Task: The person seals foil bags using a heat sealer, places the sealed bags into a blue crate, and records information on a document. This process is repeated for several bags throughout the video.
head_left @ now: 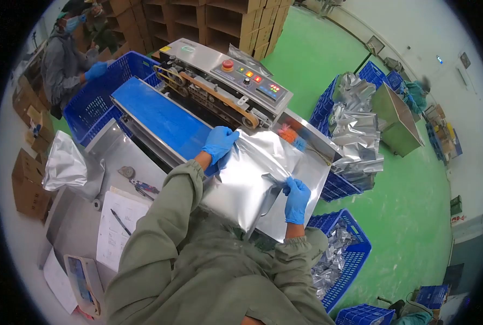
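Both my hands wear blue gloves and grip a large silver foil bag in front of my body. My left hand is closed on the bag's upper left corner, close to the blue conveyor belt. At the bag's right edge, my right hand pinches the foil between thumb and fingers. The bag's upper edge lies near the outlet side of a band sealing machine, which has a red knob and lit buttons. What is inside the bag is hidden.
Blue crates with silver bags stand at right, another crate beside my right elbow. At left a steel table bears a foil bag, papers and a pen. A masked co-worker stands behind a blue crate.
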